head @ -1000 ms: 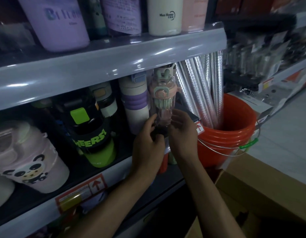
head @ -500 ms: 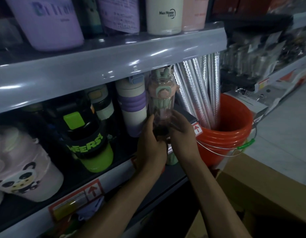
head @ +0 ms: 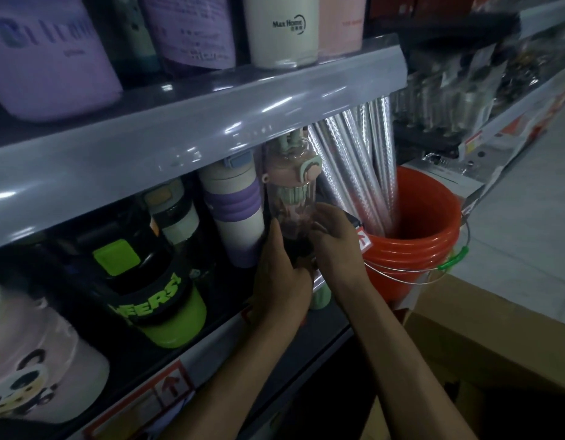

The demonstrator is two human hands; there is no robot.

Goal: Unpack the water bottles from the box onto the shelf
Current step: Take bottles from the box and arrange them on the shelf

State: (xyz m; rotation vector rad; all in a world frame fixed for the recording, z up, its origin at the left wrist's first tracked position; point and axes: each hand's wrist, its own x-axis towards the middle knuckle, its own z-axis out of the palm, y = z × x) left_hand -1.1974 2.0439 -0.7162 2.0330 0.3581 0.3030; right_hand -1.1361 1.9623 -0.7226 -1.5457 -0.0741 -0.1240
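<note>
A clear water bottle (head: 290, 185) with a pink and pale green lid stands upright at the right end of the middle shelf (head: 141, 404), its top just under the shelf above. My left hand (head: 282, 274) grips its lower left side and my right hand (head: 335, 246) wraps its lower right side. The bottle's base is hidden behind my fingers. The open cardboard box (head: 484, 341) lies at the lower right below my right forearm; what it holds is out of sight.
Next to the held bottle stand a white and purple flask (head: 233, 214), a black and lime bottle (head: 154, 281) and a panda bottle (head: 30, 366). The upper shelf (head: 192, 122) carries purple, cream and pink bottles. An orange bucket (head: 414, 246) holding silver rolls sits right of the shelf.
Both hands have stayed around the bottle's lower part. The bottle sits slightly higher and further back under the upper shelf; the camera has shifted a little.
</note>
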